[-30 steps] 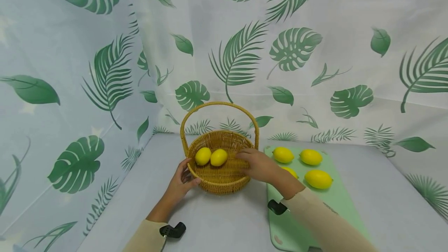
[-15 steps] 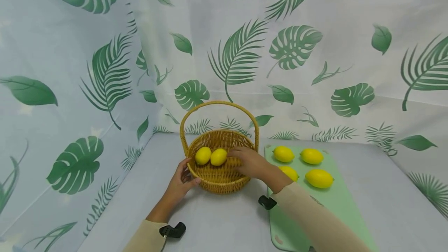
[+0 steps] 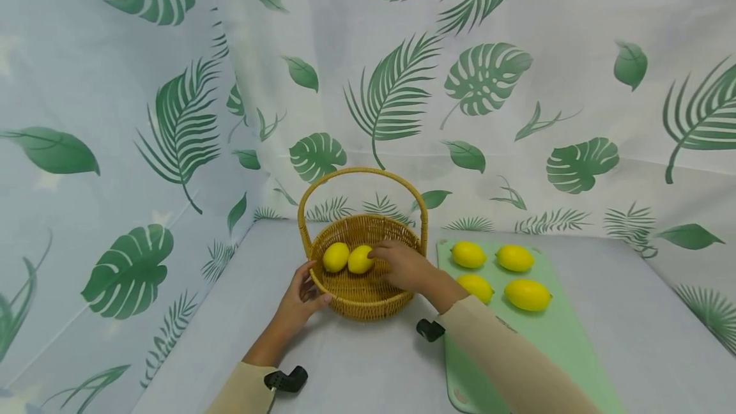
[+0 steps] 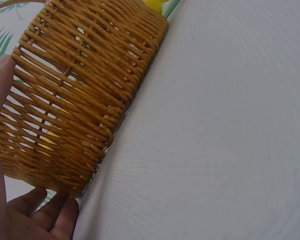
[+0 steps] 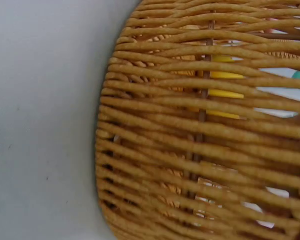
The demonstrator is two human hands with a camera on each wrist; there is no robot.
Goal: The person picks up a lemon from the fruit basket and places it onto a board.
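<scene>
Head view: nearest were two beige sleeves (image 3: pixel 506 350). Beyond, the left hand (image 3: pixel 292 306) gripped the left side of the wicker basket (image 3: pixel 368 309) between thumb and fingers. The right hand (image 3: pixel 409 268) hung inside it, fingers bent at the right-hand lemon (image 3: pixel 360 262); whether they pinched it I could not tell. Another lemon (image 3: pixel 336 258) lay just left of that one. Right of the basket, four lemons (image 3: pixel 528 295) rested on a green board (image 3: pixel 554 350) before leaf-printed cloth (image 3: pixel 397 91).

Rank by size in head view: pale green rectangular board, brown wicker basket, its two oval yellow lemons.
1. Pale green board, partly covered
2. Brown wicker basket
3. Basket's left lemon, right lemon: look alike
</scene>
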